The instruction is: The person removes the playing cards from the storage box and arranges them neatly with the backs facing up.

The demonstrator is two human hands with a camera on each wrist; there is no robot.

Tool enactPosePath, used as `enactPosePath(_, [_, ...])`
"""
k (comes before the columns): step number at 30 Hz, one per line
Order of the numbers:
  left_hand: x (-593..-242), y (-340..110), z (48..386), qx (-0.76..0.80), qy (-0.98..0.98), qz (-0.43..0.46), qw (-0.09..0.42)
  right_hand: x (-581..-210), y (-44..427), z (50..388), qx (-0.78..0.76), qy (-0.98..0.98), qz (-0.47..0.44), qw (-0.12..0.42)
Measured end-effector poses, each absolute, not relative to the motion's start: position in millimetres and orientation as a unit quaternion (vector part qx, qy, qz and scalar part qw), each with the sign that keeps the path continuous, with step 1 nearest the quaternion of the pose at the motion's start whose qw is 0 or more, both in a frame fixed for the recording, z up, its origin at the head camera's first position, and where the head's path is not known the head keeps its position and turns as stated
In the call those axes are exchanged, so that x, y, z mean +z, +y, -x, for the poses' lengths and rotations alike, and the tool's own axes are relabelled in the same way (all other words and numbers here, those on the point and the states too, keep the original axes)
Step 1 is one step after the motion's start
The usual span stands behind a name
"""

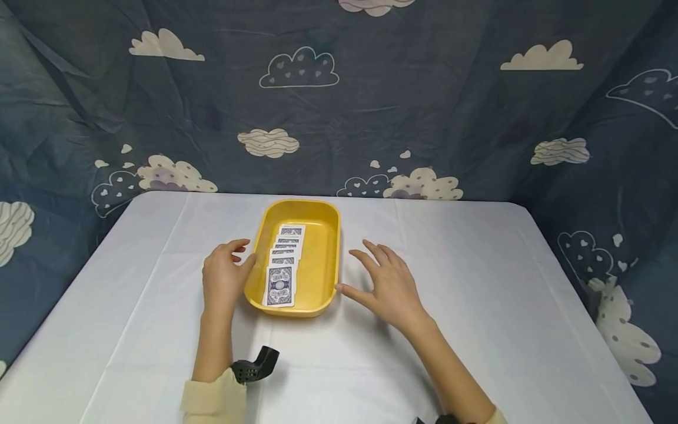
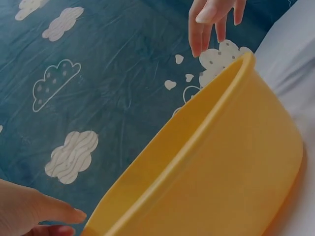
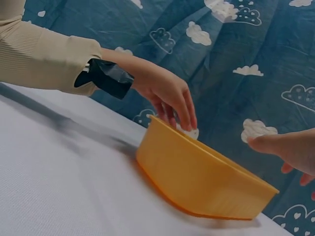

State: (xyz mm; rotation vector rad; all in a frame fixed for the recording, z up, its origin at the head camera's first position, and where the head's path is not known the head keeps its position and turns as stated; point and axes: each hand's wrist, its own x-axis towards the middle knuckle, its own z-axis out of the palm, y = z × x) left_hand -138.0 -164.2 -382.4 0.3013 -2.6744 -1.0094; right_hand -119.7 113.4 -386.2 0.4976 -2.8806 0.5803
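Note:
A yellow tray (image 1: 321, 259) stands on the white table, with several blue-backed cards (image 1: 279, 285) overlapping in a column along its left side. My left hand (image 1: 225, 274) is at the tray's left rim, fingers relaxed and bent, thumb pointing at the rim; whether it touches cannot be told. To the right of the tray my right hand (image 1: 389, 288) is spread, thumb tip close to the right rim. The left wrist view shows the tray's outer wall (image 2: 236, 162) between both hands. In the right wrist view the left hand (image 3: 170, 93) hangs over the tray's far rim.
A white cloth (image 1: 503, 318) covers the table around the tray. Behind and beside the table hangs a dark blue curtain (image 1: 424, 106) with cloud prints. A black wrist mount (image 1: 256, 365) is strapped to the left forearm.

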Motion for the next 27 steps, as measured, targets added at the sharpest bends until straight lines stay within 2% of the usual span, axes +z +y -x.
enactPosePath(4, [-385, -167, 138, -0.371, -0.914, -0.120, 0.113, -387, 110, 120, 0.199, -0.960, -0.174, 0.097])
enactPosePath(10, [-388, -169, 138, -0.366, -0.913, -0.139, 0.112, -385, 101, 119, 0.205, -0.949, -0.203, 0.125])
enactPosePath(20, [-391, -173, 138, -0.383, -0.907, -0.146, 0.097, -384, 75, 123, 0.221, -0.933, -0.254, 0.128])
enactPosePath(27, [-391, -176, 140, -0.396, -0.903, -0.154, 0.070, -382, 51, 135, 0.190, -0.935, -0.283, 0.097])
